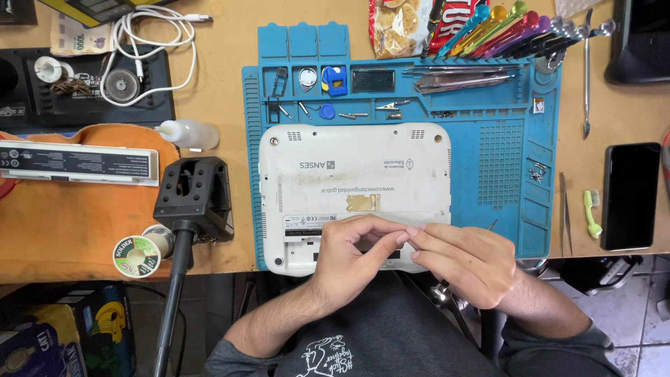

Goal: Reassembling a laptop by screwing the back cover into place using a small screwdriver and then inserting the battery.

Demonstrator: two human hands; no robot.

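Laptop [354, 183] lies bottom-up on blue mat [502, 160], near edge w/ battery bay hanging at table edge. Left hand [349, 255] & right hand [464, 258] both press fingertips at bay rim, pinching nothing I can make out; grip unclear. Risk: prying w/ too much force could snap a plastic tab, or a slip shoves laptop into loose screws [352, 115] behind, scattering them.
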